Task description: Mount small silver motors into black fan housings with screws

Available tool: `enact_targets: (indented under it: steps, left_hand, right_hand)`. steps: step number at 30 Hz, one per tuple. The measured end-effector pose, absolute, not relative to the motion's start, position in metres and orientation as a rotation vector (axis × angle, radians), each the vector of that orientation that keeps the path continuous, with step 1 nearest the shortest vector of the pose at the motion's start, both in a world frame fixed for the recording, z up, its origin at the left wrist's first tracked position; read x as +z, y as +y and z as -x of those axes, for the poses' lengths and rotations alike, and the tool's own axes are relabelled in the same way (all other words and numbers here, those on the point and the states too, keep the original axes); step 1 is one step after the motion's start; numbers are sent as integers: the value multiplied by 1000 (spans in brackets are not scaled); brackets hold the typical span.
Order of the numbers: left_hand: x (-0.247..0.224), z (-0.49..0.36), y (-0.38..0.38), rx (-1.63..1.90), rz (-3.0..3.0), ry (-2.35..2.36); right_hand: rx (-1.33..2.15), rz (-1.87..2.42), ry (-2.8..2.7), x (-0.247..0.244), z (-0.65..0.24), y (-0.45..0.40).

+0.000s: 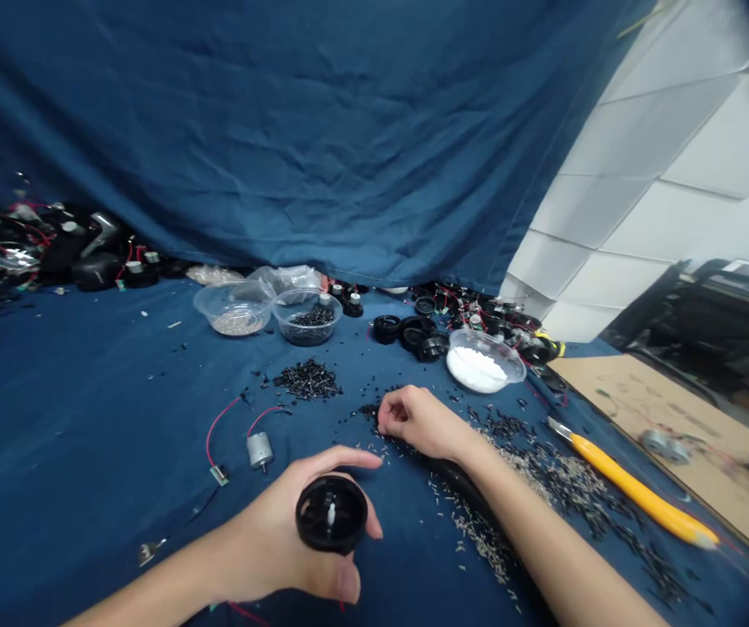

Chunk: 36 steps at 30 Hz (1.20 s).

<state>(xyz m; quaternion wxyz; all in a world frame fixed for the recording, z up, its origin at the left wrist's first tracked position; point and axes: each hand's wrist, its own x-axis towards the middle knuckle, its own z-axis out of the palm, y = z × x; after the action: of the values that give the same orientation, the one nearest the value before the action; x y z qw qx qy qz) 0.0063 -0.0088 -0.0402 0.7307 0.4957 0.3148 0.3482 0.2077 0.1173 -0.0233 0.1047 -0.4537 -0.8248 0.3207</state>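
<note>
My left hand (289, 522) holds a round black cup-like part (332, 533) with a small white piece upright at its centre; the opening faces up. Thumb and fingers curve around its sides. Farther right, my right hand (417, 420) has its fingertips pinched together at a small heap of tiny black pieces (370, 409). Whatever those fingertips hold is too small to make out. A small silver motor (259, 449) with a red wire lies left of the hands. Behind it is a pile of black screws (309, 380).
Clear bowls of small parts (236, 320) (307, 329) stand at the back, and a bowl of white pieces (479, 369) stands back right. An orange cutter (642, 492) lies at the right beside scattered screws (563, 479) and a cardboard sheet (688, 435). Black assemblies (97, 270) are heaped at the back left.
</note>
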Motion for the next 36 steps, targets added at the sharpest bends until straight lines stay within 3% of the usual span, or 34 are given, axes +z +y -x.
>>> enact_targets:
  steps: [11,23,36]
  left_hand:
    - [-25,-4,-16,776,-1185,741]
    - [-24,-3,-14,745,-1268,761]
    - [-28,-3,-13,708,-1293,784]
  right_hand:
    - [848,1437,-2210,-23,-204,118]
    - [1152,1364,-2044,-33,-217,132]
    - [861,1424,-2376,-14,-246,120]
